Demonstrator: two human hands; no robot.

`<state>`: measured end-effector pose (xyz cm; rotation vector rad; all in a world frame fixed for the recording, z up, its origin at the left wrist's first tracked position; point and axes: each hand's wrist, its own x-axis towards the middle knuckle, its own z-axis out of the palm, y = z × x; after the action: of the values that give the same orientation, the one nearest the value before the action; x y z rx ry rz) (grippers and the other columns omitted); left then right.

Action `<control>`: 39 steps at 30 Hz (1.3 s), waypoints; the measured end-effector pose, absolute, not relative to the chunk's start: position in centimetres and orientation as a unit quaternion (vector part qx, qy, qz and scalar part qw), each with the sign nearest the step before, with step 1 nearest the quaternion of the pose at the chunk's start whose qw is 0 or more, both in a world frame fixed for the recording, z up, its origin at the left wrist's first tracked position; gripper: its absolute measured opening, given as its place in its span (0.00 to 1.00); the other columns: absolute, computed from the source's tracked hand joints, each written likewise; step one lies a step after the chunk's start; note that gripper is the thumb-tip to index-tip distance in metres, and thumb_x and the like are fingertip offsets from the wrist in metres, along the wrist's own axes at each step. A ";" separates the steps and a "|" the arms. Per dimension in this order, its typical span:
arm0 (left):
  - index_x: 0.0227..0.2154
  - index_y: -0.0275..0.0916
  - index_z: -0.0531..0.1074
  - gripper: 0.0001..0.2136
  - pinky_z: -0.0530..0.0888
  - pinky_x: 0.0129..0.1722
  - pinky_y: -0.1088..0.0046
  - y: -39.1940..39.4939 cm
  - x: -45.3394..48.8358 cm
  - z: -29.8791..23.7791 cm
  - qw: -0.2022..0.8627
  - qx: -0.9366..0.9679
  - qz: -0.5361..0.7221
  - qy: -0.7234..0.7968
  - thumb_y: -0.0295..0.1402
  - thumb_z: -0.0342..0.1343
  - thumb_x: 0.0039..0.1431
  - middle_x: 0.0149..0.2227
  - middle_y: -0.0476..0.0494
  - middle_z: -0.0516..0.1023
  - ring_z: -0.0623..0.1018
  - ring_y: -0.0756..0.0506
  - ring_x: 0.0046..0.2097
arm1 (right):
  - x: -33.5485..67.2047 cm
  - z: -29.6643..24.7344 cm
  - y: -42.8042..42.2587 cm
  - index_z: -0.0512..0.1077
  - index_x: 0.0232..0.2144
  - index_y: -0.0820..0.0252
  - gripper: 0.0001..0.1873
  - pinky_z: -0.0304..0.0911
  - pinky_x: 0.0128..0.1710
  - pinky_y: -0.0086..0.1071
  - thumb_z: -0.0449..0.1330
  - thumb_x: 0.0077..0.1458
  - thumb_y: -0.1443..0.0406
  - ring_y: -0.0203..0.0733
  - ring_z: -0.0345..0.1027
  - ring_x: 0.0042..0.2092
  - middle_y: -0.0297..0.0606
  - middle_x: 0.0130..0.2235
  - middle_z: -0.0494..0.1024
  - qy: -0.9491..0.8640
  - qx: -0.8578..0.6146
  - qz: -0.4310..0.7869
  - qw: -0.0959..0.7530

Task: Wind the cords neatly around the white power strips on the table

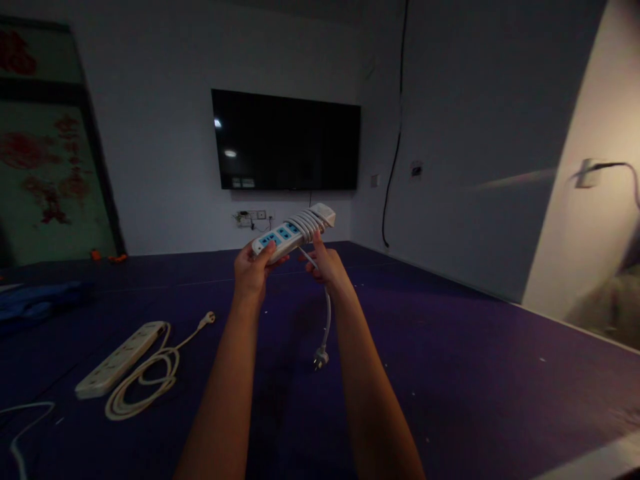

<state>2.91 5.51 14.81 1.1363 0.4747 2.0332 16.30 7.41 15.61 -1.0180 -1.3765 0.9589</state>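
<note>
Raised in front of me is a white power strip (284, 233) with blue socket faces. My left hand (253, 268) grips its near left end, thumb on top. Several turns of its white cord (306, 224) are wrapped around the far right end. My right hand (324, 261) is closed on the cord just below those turns, thumb up against the coil. From it the loose end hangs down to a plug (321, 359) with bare metal pins, above the dark purple surface (430, 347).
At the left lies a second white power strip (120, 360) with its cord (143, 393) loosely looped beside it. Another white cable (30, 423) is at the lower left. Blue cloth (43, 300) lies farther back. A television (287, 141) hangs on the wall ahead.
</note>
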 end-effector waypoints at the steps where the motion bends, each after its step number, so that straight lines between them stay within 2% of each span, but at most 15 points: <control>1: 0.31 0.33 0.71 0.17 0.78 0.30 0.70 5.5 2.9 14.8 0.367 0.452 0.791 0.188 0.34 0.67 0.36 0.33 0.43 0.77 0.78 0.46 0.32 | 16.2 15.7 7.3 0.73 0.24 0.66 0.40 0.43 0.13 0.24 0.39 0.54 0.39 0.27 0.47 0.13 0.32 0.13 0.62 -0.583 -0.431 0.400 0.560; 5: 0.34 0.34 0.71 0.19 0.78 0.30 0.70 5.6 2.8 14.7 0.336 0.478 0.786 0.202 0.34 0.67 0.36 0.34 0.44 0.76 0.78 0.46 0.33 | 16.0 15.8 7.1 0.73 0.24 0.66 0.40 0.46 0.14 0.25 0.37 0.55 0.40 0.27 0.48 0.14 0.34 0.14 0.63 -0.585 -0.418 0.389 0.576; 10: 0.37 0.36 0.71 0.21 0.78 0.32 0.67 5.9 2.8 14.3 0.286 0.505 0.785 0.217 0.34 0.67 0.35 0.37 0.44 0.75 0.77 0.45 0.36 | 16.0 15.9 6.8 0.72 0.24 0.65 0.38 0.44 0.14 0.26 0.37 0.55 0.41 0.28 0.47 0.14 0.36 0.15 0.66 -0.574 -0.407 0.409 0.581; 20: 0.38 0.36 0.71 0.22 0.78 0.32 0.69 5.8 2.2 14.1 0.273 0.528 0.772 0.224 0.32 0.67 0.36 0.37 0.44 0.75 0.76 0.45 0.38 | 15.8 15.9 6.5 0.70 0.24 0.66 0.37 0.42 0.13 0.24 0.39 0.56 0.41 0.27 0.46 0.13 0.36 0.15 0.67 -0.559 -0.419 0.416 0.583; 33: 0.41 0.36 0.69 0.23 0.77 0.33 0.70 5.4 0.1 14.1 0.185 0.617 0.727 0.239 0.34 0.66 0.38 0.39 0.43 0.74 0.76 0.45 0.39 | 15.3 15.5 7.2 0.71 0.25 0.64 0.39 0.42 0.13 0.24 0.35 0.56 0.41 0.28 0.48 0.13 0.36 0.15 0.67 -0.593 -0.400 0.449 0.536; 39: 0.42 0.36 0.69 0.23 0.75 0.39 0.70 5.5 -0.2 13.9 0.117 0.641 0.718 0.246 0.35 0.65 0.41 0.41 0.41 0.75 0.76 0.46 0.40 | 15.5 15.6 7.5 0.72 0.25 0.66 0.41 0.46 0.13 0.23 0.33 0.56 0.41 0.28 0.51 0.14 0.37 0.15 0.68 -0.597 -0.424 0.445 0.516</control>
<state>-0.20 5.51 13.86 1.8756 0.7190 2.1021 15.50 7.50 15.56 -1.0184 -1.4331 1.0697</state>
